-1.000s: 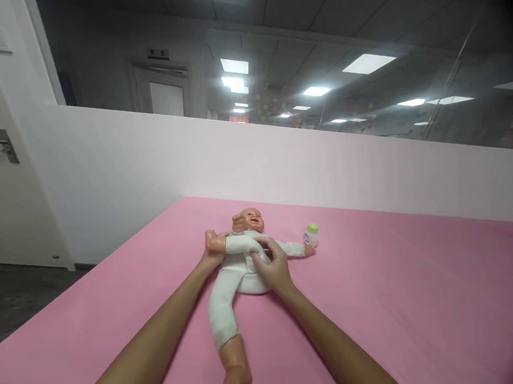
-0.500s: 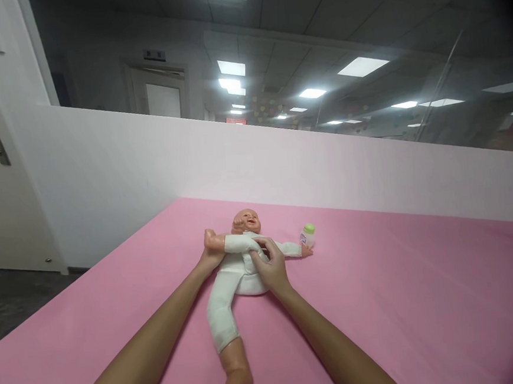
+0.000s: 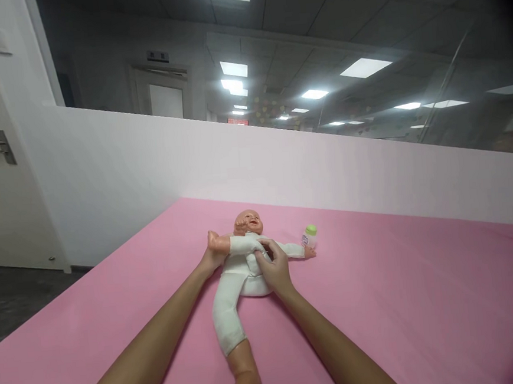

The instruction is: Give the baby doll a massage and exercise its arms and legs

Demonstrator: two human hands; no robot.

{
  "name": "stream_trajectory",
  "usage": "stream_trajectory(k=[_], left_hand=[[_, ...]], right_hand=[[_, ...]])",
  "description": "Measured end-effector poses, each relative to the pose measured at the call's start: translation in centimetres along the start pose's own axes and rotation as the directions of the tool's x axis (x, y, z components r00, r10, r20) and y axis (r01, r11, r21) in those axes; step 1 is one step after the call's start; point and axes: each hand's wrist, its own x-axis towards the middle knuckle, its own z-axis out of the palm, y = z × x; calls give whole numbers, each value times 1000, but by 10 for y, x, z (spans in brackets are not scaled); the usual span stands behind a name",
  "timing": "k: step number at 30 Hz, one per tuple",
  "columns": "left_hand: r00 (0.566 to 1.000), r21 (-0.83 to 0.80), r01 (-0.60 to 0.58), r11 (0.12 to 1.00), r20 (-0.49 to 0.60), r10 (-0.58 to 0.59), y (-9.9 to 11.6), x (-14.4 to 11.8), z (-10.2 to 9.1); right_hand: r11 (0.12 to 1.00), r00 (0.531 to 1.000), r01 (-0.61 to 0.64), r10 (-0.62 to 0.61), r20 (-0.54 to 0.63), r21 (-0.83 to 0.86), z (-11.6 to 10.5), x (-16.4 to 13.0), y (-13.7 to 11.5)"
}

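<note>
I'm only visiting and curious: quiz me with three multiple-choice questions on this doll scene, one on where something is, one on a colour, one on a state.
1. Where does the small bottle stand?
A. On the pink bed cover, beside the doll's outstretched hand
B. On the floor by the door
C. In the person's left hand

2. What colour is the bottle's cap?
A. Red
B. Green
C. Black

3. How does the doll lie?
A. Face down
B. Sitting upright
C. On its back, face up

Answers:
1. A, it stands upright on the cover next to the doll's far hand.
2. B, the cap on top is light green.
3. C, its face points upward while the left hand holds one of its limbs and the right hand rests on its white-clothed body.
</note>
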Motion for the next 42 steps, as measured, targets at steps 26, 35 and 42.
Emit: stream_trajectory(k=[26, 35, 42], left_hand=[[988, -143, 103, 984, 127, -85, -12, 2, -10], [990, -101, 87, 991, 123, -75, -4, -1, -7], [989, -68, 110, 992, 102, -103, 3, -3, -8]], right_hand=[[989, 980, 140, -131, 152, -56, 4, 0, 0], [988, 985, 138, -130, 114, -69, 4, -1, -4], [985, 982, 171, -169, 90, -18, 2, -3, -5]])
